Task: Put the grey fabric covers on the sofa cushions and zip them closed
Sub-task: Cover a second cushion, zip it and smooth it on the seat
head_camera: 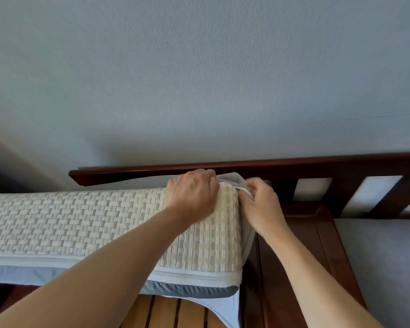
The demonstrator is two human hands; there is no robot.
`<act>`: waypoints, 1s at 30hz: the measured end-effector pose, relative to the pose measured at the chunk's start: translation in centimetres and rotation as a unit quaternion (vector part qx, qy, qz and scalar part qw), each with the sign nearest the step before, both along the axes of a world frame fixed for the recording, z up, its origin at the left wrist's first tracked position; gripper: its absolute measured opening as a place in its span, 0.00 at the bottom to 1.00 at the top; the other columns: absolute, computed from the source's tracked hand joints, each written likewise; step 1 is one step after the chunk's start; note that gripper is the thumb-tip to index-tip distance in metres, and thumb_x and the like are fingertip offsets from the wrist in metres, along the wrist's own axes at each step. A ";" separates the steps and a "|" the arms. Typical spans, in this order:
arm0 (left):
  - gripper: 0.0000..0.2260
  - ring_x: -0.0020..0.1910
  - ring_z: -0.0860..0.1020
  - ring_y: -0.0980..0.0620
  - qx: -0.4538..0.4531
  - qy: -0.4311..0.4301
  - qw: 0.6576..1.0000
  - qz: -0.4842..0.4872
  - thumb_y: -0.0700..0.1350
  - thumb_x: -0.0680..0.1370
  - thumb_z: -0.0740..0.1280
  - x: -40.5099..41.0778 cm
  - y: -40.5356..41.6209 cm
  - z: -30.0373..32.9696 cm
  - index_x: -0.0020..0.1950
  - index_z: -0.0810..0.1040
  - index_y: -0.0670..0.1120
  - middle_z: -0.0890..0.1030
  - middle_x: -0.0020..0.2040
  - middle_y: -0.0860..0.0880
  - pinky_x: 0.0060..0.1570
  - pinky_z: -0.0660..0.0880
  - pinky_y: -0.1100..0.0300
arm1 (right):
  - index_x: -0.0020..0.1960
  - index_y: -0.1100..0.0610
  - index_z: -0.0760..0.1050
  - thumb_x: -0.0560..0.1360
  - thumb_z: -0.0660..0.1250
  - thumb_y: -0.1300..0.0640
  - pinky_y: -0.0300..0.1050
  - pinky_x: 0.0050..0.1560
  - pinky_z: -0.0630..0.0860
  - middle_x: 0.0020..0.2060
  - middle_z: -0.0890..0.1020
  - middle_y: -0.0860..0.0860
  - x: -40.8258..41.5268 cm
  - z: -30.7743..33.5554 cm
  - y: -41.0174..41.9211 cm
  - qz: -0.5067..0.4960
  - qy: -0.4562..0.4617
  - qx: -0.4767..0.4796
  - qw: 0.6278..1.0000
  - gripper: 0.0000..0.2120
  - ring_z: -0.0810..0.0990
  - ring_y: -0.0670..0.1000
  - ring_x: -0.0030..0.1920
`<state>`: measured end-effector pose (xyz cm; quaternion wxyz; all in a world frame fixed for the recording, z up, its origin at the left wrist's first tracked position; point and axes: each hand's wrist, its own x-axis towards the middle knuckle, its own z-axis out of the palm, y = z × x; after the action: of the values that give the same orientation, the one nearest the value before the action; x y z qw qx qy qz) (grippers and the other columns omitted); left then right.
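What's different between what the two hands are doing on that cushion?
The left hand lies on top of the woven cushion at its far corner, fingers curled over the edge; the right hand is beside the cushion's end, pinching the grey cover. Both work at the same corner.

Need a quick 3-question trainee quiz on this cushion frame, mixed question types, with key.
1. True or false: the left hand rests on the far right corner of the woven cushion.
2. Multiple choice: the right hand has its grip on A) the dark wooden sofa frame, B) grey cover fabric at the cushion's end, C) the slatted wooden surface.
3. Fill in: the zipper line along the cushion's near edge looks ____ (open/closed).

Key: 1 true; 2 B; 3 closed, as far as this view shows.
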<state>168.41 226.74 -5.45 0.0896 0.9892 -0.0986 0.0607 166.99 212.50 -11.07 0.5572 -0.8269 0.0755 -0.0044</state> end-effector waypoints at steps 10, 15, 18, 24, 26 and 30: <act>0.03 0.35 0.70 0.53 -0.045 -0.018 0.999 0.013 0.45 0.77 0.54 -0.6 0.1 0.1 0.49 0.65 0.50 0.69 0.35 0.55 0.33 0.61 0.57 | 0.36 0.56 0.73 0.75 0.67 0.54 0.45 0.32 0.68 0.30 0.76 0.49 2.2 2.0 1.6 -0.055 -0.095 -0.164 0.980 0.10 0.74 0.52 0.33; 0.08 0.44 0.70 0.54 -0.056 -0.033 0.998 -0.009 0.46 0.76 0.55 -0.2 0.4 -0.1 0.53 0.68 0.51 0.71 0.42 0.56 0.40 0.62 0.57 | 0.40 0.55 0.77 0.76 0.66 0.57 0.42 0.32 0.71 0.32 0.78 0.46 0.8 2.8 2.5 -0.030 -0.094 -0.022 0.995 0.06 0.75 0.44 0.33; 0.11 0.46 0.71 0.53 -0.059 -0.077 0.995 -0.006 0.49 0.73 0.53 0.3 0.5 -0.2 0.46 0.73 0.50 0.75 0.43 0.55 0.36 0.61 0.58 | 0.35 0.53 0.72 0.75 0.65 0.58 0.48 0.30 0.68 0.27 0.73 0.45 -1.2 2.9 3.1 -0.050 -0.114 0.023 0.992 0.10 0.70 0.44 0.28; 0.03 0.34 0.71 0.49 -0.090 -0.193 0.977 0.013 0.43 0.73 0.61 0.1 0.8 -0.7 0.40 0.73 0.47 0.72 0.32 0.53 0.28 0.55 0.63 | 0.35 0.50 0.64 0.75 0.58 0.55 0.48 0.33 0.68 0.30 0.71 0.46 -4.4 3.0 4.9 -0.060 -0.162 -0.024 0.985 0.10 0.69 0.49 0.32; 0.03 0.35 0.72 0.48 -0.092 -0.195 0.976 0.034 0.39 0.73 0.65 -0.4 0.9 -0.3 0.44 0.74 0.46 0.74 0.34 0.50 0.29 0.58 0.61 | 0.40 0.53 0.66 0.74 0.57 0.57 0.53 0.41 0.72 0.38 0.75 0.51 -5.1 3.0 6.1 -0.105 -0.170 -0.114 0.973 0.04 0.73 0.54 0.40; 0.06 0.43 0.74 0.47 -0.066 -0.215 0.974 0.040 0.39 0.72 0.59 -3.8 4.7 -0.6 0.42 0.74 0.46 0.77 0.40 0.51 0.31 0.60 0.60 | 0.43 0.57 0.70 0.66 0.63 0.70 0.52 0.39 0.72 0.40 0.74 0.54 -6.6 2.2 9.5 -0.227 -0.175 -0.253 0.924 0.10 0.70 0.56 0.41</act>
<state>164.60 231.47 -6.04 0.1284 0.9480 -0.0721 0.2822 160.35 222.02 -8.86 0.3176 -0.8873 0.1585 -0.2945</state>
